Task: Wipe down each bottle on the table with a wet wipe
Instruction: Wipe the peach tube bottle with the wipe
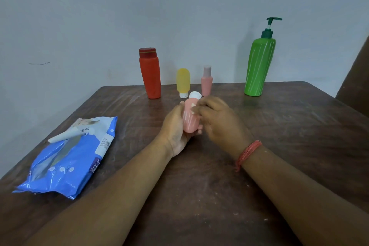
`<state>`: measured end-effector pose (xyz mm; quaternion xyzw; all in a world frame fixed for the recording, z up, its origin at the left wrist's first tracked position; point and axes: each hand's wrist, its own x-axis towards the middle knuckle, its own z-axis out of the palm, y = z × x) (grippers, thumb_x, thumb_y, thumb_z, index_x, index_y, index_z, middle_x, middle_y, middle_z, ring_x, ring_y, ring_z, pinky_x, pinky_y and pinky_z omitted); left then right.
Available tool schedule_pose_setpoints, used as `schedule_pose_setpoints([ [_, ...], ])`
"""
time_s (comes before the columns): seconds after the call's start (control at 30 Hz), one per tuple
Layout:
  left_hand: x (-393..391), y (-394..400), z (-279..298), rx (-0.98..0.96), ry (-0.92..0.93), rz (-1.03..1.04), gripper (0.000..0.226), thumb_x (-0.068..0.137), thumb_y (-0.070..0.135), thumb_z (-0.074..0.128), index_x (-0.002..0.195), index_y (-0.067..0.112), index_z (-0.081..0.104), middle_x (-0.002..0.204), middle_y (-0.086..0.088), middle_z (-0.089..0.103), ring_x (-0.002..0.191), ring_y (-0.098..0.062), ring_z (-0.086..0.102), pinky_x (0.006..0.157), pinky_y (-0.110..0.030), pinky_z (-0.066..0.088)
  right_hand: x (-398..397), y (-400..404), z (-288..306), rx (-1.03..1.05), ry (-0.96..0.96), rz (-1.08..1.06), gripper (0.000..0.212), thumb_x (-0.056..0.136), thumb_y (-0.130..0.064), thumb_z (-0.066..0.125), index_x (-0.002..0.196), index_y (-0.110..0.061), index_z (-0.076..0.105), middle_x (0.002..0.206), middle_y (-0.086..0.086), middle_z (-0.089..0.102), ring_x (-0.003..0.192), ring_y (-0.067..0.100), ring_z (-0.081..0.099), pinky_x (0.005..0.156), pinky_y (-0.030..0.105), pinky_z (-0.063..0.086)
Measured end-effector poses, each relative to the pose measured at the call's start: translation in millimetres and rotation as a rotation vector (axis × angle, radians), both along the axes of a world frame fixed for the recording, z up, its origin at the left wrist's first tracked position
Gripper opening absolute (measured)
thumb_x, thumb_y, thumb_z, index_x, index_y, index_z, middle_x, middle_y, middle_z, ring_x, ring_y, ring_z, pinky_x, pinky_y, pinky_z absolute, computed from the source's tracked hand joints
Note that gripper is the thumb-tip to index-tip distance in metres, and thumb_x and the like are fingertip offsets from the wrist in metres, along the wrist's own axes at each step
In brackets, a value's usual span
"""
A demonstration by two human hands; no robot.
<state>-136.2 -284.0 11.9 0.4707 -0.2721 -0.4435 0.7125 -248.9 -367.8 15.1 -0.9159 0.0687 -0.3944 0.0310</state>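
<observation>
From the head camera, a dark, scuffed wooden table [279, 166] fills the lower frame against a plain pale wall. At lower left lies a glossy blue wipes pack [65, 164], crinkled, with a white tube [69, 135] resting across its top. Along the table's far edge stand four bottles: a matte red bottle [150, 74] with a darker cap, a small translucent yellow tube [183, 83] standing on its white cap, a slim pink bottle [206, 82] with a mauve cap, and at upper right a tall ribbed green pump bottle [257, 66].

At centre, the left hand [175, 130] cradles a soft, rounded pink tube [190, 119] with a white cap, fingers curled beneath it, lifted near the small bottles. The right hand [219, 120], with a red thread band [247, 154] on the wrist, pinches what appears to be a small white wet wipe [193, 109] against the tube's side; the hand hides most of it.
</observation>
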Motion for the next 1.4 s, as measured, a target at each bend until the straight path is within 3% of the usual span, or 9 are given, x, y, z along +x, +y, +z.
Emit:
schedule_pose_setpoints([
  [0.17, 4, 0, 0, -0.053, 0.002, 0.002, 0.036, 0.109, 0.032, 0.033, 0.129, 0.027, 0.063, 0.081, -0.008, 0.069, 0.056, -0.022, 0.055, 0.049, -0.030, 0.043, -5, -7, 4, -0.024, -0.009, 0.013, 0.033, 0.081, 0.008, 0.069, 0.113, -0.002, 0.071, 0.109, 0.010, 0.065, 0.098, 0.026, 0.061, 0.084, 0.030, 0.051],
  [0.3, 1, 0, -1, -0.102, 0.074, -0.036, 0.036, 0.108, 0.035, 0.038, 0.129, 0.021, 0.063, 0.093, -0.009, 0.071, 0.070, -0.022, 0.064, 0.063, -0.037, 0.050, -6, -5, 6, 0.022, -0.056, -0.066, 0.031, 0.078, 0.007, 0.072, 0.107, -0.003, 0.072, 0.102, 0.010, 0.066, 0.091, 0.025, 0.063, 0.076, 0.026, 0.052],
  [0.4, 5, 1, -1, -0.136, 0.154, -0.013, 0.038, 0.108, 0.031, 0.037, 0.137, 0.020, 0.059, 0.100, -0.008, 0.073, 0.077, -0.019, 0.068, 0.072, -0.036, 0.050, -5, -2, 1, -0.012, 0.015, 0.044, 0.028, 0.081, 0.001, 0.072, 0.107, -0.007, 0.073, 0.103, 0.008, 0.067, 0.095, 0.023, 0.062, 0.083, 0.021, 0.045],
  [0.7, 14, -1, -2, -0.163, 0.201, 0.071, 0.040, 0.107, 0.027, 0.036, 0.141, 0.014, 0.055, 0.100, -0.010, 0.073, 0.075, -0.019, 0.068, 0.065, -0.033, 0.053, -3, 5, -2, 0.078, 0.022, 0.103, 0.021, 0.084, -0.002, 0.071, 0.103, -0.009, 0.074, 0.105, 0.004, 0.067, 0.095, 0.016, 0.062, 0.081, 0.019, 0.048],
  [0.83, 10, -4, -3, -0.144, 0.198, 0.070, 0.040, 0.106, 0.028, 0.038, 0.141, 0.017, 0.055, 0.104, -0.010, 0.069, 0.083, -0.022, 0.066, 0.073, -0.036, 0.054, 1, 2, -1, 0.207, -0.133, -0.027, 0.022, 0.085, 0.001, 0.070, 0.104, -0.009, 0.073, 0.103, 0.004, 0.064, 0.092, 0.007, 0.055, 0.082, 0.000, 0.037],
  [1.0, 14, 0, -2, -0.173, 0.200, 0.100, 0.037, 0.107, 0.026, 0.037, 0.137, 0.016, 0.058, 0.096, -0.012, 0.073, 0.079, -0.022, 0.069, 0.073, -0.037, 0.051, 0, 8, -6, 0.214, -0.018, 0.066, 0.020, 0.085, -0.005, 0.072, 0.103, -0.012, 0.074, 0.103, 0.000, 0.065, 0.093, 0.009, 0.059, 0.080, 0.005, 0.040],
  [1.13, 8, -4, -3, -0.127, 0.153, 0.073, 0.041, 0.106, 0.029, 0.038, 0.143, 0.018, 0.053, 0.113, -0.013, 0.067, 0.092, -0.026, 0.063, 0.075, -0.039, 0.051, 2, 4, -1, 0.280, -0.168, -0.089, 0.015, 0.087, -0.005, 0.070, 0.101, -0.010, 0.072, 0.101, 0.003, 0.063, 0.087, 0.008, 0.055, 0.076, 0.002, 0.035],
  [1.3, 13, 1, -2, -0.183, 0.191, 0.123, 0.036, 0.107, 0.025, 0.037, 0.134, 0.016, 0.059, 0.089, -0.011, 0.074, 0.074, -0.022, 0.070, 0.071, -0.036, 0.049, 0, 11, -8, 0.226, -0.003, 0.098, 0.018, 0.084, -0.008, 0.072, 0.102, -0.011, 0.072, 0.102, 0.001, 0.064, 0.091, 0.009, 0.057, 0.077, 0.013, 0.042],
  [1.4, 12, -1, -3, -0.158, 0.203, 0.125, 0.036, 0.107, 0.026, 0.038, 0.134, 0.017, 0.060, 0.101, -0.013, 0.071, 0.084, -0.025, 0.066, 0.073, -0.038, 0.050, 4, 8, -6, 0.249, -0.089, 0.035, 0.016, 0.086, -0.005, 0.071, 0.102, -0.010, 0.072, 0.101, 0.001, 0.063, 0.089, 0.008, 0.056, 0.077, 0.017, 0.044],
])
